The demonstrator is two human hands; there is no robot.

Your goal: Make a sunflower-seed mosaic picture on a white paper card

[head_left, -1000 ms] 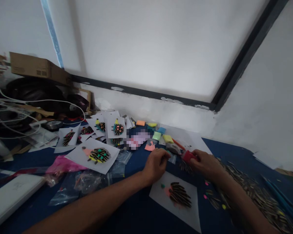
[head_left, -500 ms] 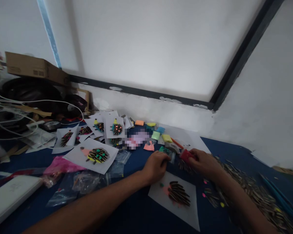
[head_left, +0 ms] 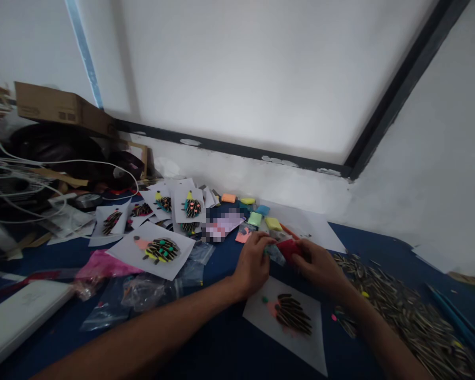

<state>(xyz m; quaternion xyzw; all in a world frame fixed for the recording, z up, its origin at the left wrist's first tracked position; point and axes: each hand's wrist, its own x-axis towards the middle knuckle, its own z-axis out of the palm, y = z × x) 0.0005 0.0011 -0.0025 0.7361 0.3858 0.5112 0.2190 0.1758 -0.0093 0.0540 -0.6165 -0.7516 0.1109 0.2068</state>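
My right hand (head_left: 319, 266) is closed around a small red packet (head_left: 288, 249), which looks like modelling clay in its wrapper. My left hand (head_left: 255, 264) is closed just left of it, fingertips pinched; a bit of green and clear plastic shows by them, but what they grip is hidden. Below both hands lies a white paper (head_left: 261, 322) bearing a hedgehog (head_left: 293, 314) with dark striped seeds as spines, a pinkish clay face and a green ball for a nose. Beyond my left hand lies a salmon-coloured clay packet (head_left: 243, 235).
Striped sunflower seeds (head_left: 407, 311) are heaped at the right. Finished hedgehog pictures (head_left: 152, 250) and clear plastic bags (head_left: 142, 290) lie to the left. Yellow (head_left: 273, 224), light green (head_left: 255, 218) and orange (head_left: 228, 198) clay packets stand near the wall. A white box (head_left: 24, 322) occupies the left edge.
My right hand has moved left with the red packet, bringing it close to my left fingers. My left hand has risen slightly. The view has shifted a little.
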